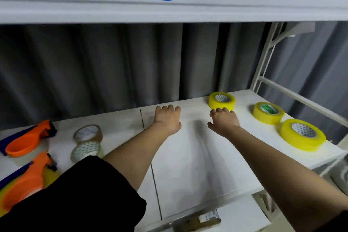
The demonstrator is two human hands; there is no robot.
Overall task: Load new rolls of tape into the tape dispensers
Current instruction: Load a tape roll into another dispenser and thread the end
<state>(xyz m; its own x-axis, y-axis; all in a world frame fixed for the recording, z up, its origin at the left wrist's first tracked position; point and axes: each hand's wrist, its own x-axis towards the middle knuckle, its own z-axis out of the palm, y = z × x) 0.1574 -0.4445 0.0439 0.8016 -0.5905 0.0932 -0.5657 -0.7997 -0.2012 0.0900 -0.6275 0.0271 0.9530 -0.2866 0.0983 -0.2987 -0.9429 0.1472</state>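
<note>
From my feed, the black sleeve (pixel 98 199) covers the near half of the lower clear tape roll (pixel 87 151), and the lower orange dispenser (pixel 24 184) runs off the left edge with its yellow roll smeared into blur. The upper orange dispenser (pixel 28 141) is also cut at the left edge, hiding its handle end. I see both the left hand (pixel 167 118) and right hand (pixel 223 121) from the back only, so I cannot tell whether the fingertips touch the shelf (pixel 188 165); the brown box (pixel 199 222) below is too blurred to read.
</note>
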